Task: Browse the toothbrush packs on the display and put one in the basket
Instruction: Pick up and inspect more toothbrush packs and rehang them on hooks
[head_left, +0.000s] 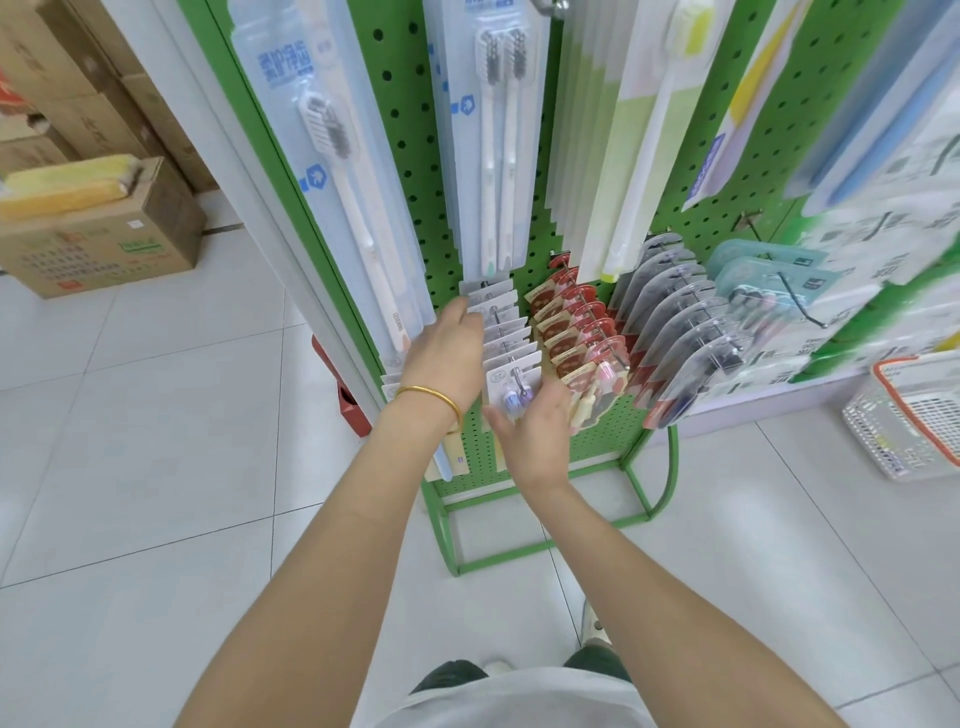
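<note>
While the person stands facing the green pegboard display (410, 130), both bare arms reach to the lowest row of hooks near its lower left corner. The left hand (447, 358), with a gold bangle (431, 395) at the wrist, lies against the left side of a row of white-carded toothbrush packs (501, 322). Its fingers are tucked in among the cards, and I cannot tell whether they pinch one or only part them. The right hand (535, 431) is lower, palm turned to the left, fingers wide and relaxed. The lower end of the front pack (511, 382), which shows a purple brush head, sits between its thumb and fingers without being gripped.

Just right of that row hang red-carded packs (576, 332), then clear grey packs (675, 332), then teal packs (763, 275) towards the display's right edge. Long single-brush packs (493, 130) hang above along the top edge. The basket (914, 410), white mesh with an orange rim, stands on the tiled floor at the right edge, well apart from both hands. A cardboard box (104, 244) sits on the floor at the left
</note>
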